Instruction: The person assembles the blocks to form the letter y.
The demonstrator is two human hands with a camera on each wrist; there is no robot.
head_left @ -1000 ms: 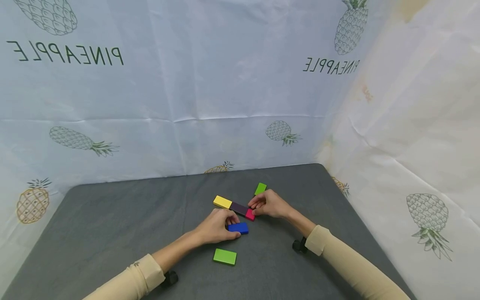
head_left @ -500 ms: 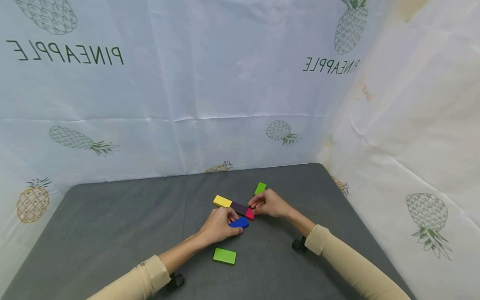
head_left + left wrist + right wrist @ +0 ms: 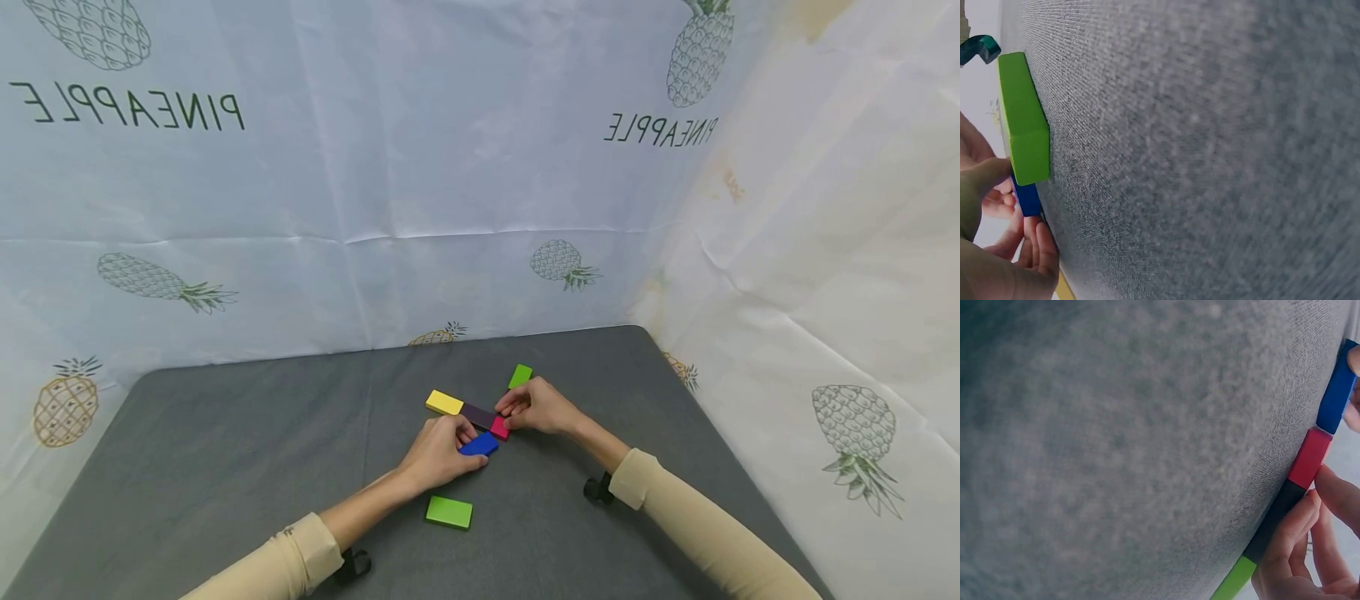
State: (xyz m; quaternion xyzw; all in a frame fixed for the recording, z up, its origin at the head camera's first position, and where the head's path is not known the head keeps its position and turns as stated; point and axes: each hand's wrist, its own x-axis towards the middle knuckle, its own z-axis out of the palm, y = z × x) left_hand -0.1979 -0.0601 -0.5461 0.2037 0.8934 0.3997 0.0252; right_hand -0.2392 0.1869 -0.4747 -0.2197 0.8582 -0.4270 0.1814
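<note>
My left hand point(image 3: 438, 454) pinches a blue block point(image 3: 480, 443) between thumb and fingers. One end of this block meets the red block point(image 3: 1310, 457) in the right wrist view. My right hand point(image 3: 546, 408) has its thumb against the red block and curled fingers beside a dark block point(image 3: 1277, 515). Beyond that dark block lies a green block point(image 3: 521, 376). Another dark block point(image 3: 476, 416) runs from the red one to a yellow block point(image 3: 445, 402). The left fingers hide part of the blue block; the right hand covers part of the row.
A second green block point(image 3: 449, 512) lies apart, nearer the person, and looms close in the left wrist view. Grey cloth covers the table point(image 3: 247, 450). Pineapple-printed curtains point(image 3: 315, 167) stand behind and to the right.
My left hand has moved slightly away from the person and rightward, turning the blue block to a slant and bringing it up to the red block. My right hand has stayed in place.
</note>
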